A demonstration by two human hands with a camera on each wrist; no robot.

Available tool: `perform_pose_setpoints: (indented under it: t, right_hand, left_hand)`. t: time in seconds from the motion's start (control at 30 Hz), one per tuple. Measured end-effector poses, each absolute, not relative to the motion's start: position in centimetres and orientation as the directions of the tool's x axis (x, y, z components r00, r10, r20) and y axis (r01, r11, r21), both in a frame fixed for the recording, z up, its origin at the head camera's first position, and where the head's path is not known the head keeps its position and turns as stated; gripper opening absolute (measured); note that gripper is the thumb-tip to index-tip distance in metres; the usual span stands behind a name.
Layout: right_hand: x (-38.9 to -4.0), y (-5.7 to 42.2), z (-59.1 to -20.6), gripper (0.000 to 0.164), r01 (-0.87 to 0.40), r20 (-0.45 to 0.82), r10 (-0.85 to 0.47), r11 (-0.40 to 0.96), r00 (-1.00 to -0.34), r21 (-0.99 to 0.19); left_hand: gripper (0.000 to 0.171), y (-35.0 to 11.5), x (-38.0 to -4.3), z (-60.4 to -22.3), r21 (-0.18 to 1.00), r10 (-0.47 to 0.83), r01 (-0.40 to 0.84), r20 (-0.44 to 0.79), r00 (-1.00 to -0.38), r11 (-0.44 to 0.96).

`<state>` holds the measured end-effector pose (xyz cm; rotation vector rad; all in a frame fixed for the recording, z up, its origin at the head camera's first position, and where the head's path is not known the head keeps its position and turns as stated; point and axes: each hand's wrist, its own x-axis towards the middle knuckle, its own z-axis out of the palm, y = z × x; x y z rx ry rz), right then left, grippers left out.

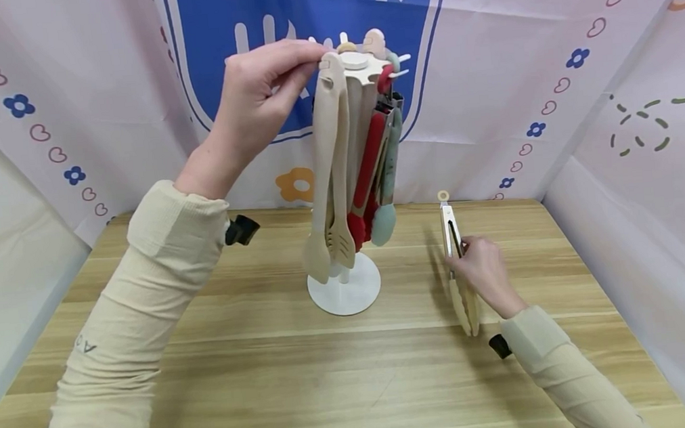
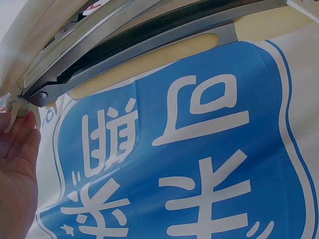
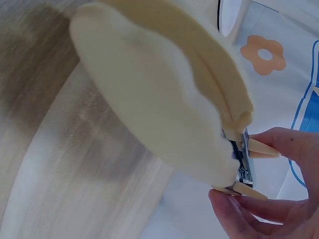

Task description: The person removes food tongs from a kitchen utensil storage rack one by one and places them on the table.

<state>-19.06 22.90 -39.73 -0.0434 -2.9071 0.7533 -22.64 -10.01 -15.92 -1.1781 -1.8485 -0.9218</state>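
Note:
A white rotating utensil rack (image 1: 346,298) stands on the table, hung with beige, red and pale green utensils. My left hand (image 1: 261,88) is raised at its top, thumb and fingertips pinching the rim beside the upper end of the hanging beige tongs (image 1: 325,120). In the left wrist view, the left hand (image 2: 17,174) meets a pale pronged piece by the metal arm of hanging tongs; the exact contact is partly hidden. To the right, my right hand (image 1: 484,269) grips metal tongs with cream tips (image 1: 463,305) by their arms, tips downward. The right wrist view shows these cream tips (image 3: 149,94) parted slightly.
Red tongs (image 1: 369,164) and a pale green utensil (image 1: 385,224) hang on the rack's right side. The wooden table (image 1: 259,384) is bounded at the back by a printed cloth (image 1: 460,95). White cloth walls (image 1: 2,237) rise at both sides.

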Motion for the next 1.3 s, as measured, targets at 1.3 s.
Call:
perform_pose_setpoints:
  t: [1.3]
  right_hand:
    - [-20.7, 22.8, -40.8, 0.018, 0.094, -0.098, 0.053, 0.876, -0.994, -0.474]
  left_hand:
    - [0.020, -10.0, -22.7, -16.0, 0.165, 0.403, 0.935, 0.869, -0.288, 0.313]
